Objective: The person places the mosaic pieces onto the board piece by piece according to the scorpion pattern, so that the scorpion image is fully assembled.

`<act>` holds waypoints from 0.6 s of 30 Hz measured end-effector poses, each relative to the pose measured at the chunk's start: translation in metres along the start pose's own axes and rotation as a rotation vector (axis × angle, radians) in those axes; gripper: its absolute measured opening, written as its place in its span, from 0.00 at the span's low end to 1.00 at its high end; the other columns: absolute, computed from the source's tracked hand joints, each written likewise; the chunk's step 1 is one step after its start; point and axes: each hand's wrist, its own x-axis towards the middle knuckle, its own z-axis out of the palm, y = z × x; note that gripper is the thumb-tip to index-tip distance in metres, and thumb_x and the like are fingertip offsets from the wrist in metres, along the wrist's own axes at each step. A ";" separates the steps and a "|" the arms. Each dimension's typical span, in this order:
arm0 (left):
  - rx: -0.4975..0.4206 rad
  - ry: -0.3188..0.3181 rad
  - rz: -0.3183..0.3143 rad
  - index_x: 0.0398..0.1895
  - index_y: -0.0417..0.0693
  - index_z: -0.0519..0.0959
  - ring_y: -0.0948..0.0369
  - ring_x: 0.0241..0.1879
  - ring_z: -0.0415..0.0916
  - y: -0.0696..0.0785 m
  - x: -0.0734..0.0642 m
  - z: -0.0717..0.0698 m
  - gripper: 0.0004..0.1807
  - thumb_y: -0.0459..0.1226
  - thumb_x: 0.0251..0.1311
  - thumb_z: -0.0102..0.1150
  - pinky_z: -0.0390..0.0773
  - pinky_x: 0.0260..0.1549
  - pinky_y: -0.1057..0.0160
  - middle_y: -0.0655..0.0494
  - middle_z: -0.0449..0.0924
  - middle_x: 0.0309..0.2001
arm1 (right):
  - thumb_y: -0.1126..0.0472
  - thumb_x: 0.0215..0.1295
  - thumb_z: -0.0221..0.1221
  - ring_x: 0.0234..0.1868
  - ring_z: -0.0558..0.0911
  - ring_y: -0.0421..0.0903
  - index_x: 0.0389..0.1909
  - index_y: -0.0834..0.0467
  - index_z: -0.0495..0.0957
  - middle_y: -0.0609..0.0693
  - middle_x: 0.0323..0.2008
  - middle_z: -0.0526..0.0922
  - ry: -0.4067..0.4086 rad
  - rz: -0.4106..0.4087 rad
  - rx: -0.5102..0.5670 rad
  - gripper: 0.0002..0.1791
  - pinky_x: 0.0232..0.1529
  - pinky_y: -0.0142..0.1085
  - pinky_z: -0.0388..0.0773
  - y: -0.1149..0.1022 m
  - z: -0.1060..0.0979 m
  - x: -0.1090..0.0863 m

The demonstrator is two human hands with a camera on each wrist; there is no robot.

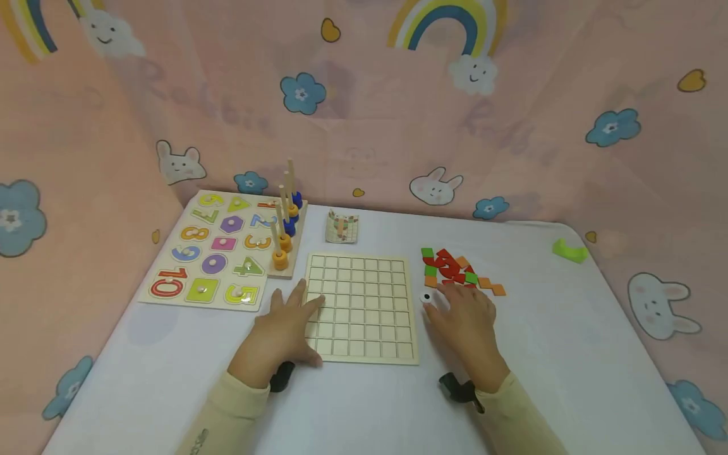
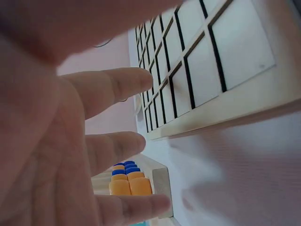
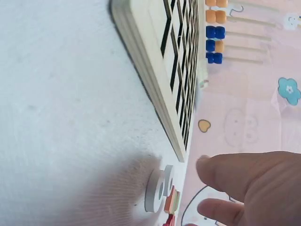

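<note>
Across the table (image 1: pixel 364 411) | left hand (image 1: pixel 275 338) spread at left edge of board (image 1: pixel 364 309), likely to steady it | right hand (image 1: pixel 469 328) loose, empty, by tiles (image 1: pixel 449 272), probably kept close for reach

Pink fabric backdrop (image 1: pixel 364 82), printed with rainbows (image 1: pixel 443 11), smiling clouds (image 1: pixel 473 74), rabbit heads (image 1: pixel 435 189), blue flowers (image 1: pixel 303 94) and yellow hearts (image 1: pixel 330 30), borders the back and both sides of one white-covered table (image 1: pixel 569 379), softly lit.
</note>
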 end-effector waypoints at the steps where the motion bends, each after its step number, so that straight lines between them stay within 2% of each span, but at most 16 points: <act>1: 0.003 -0.004 -0.004 0.79 0.54 0.70 0.25 0.77 0.44 0.000 0.000 0.000 0.62 0.47 0.34 0.92 0.69 0.53 0.20 0.39 0.47 0.84 | 0.49 0.68 0.69 0.72 0.65 0.69 0.71 0.58 0.76 0.64 0.69 0.76 -0.012 0.009 -0.007 0.34 0.70 0.69 0.54 0.000 0.002 0.000; 7: 0.010 -0.028 -0.050 0.78 0.53 0.71 0.22 0.74 0.47 -0.003 -0.002 0.005 0.62 0.45 0.33 0.93 0.74 0.50 0.24 0.36 0.53 0.82 | 0.50 0.68 0.70 0.66 0.74 0.65 0.69 0.59 0.79 0.62 0.64 0.81 -0.049 -0.027 -0.028 0.32 0.63 0.67 0.66 0.001 0.011 -0.002; 10: 0.008 -0.031 -0.054 0.77 0.52 0.71 0.24 0.72 0.50 -0.004 -0.001 0.006 0.62 0.45 0.32 0.93 0.74 0.47 0.24 0.35 0.56 0.80 | 0.50 0.68 0.70 0.64 0.74 0.63 0.68 0.59 0.80 0.61 0.63 0.83 -0.040 -0.049 -0.005 0.31 0.63 0.65 0.68 0.000 0.011 -0.001; 14: 0.005 -0.028 -0.026 0.74 0.51 0.72 0.31 0.64 0.58 -0.004 0.006 0.005 0.61 0.45 0.28 0.94 0.79 0.39 0.33 0.38 0.61 0.74 | 0.53 0.68 0.71 0.59 0.79 0.59 0.62 0.58 0.84 0.58 0.57 0.87 0.004 -0.115 0.007 0.25 0.60 0.59 0.71 0.001 0.009 0.004; 18: 0.004 -0.038 -0.004 0.72 0.51 0.72 0.35 0.59 0.59 -0.001 0.012 0.004 0.61 0.44 0.26 0.95 0.79 0.35 0.43 0.40 0.65 0.66 | 0.58 0.67 0.71 0.54 0.82 0.56 0.53 0.58 0.89 0.55 0.51 0.89 0.032 -0.187 -0.009 0.16 0.57 0.54 0.74 0.006 0.008 0.008</act>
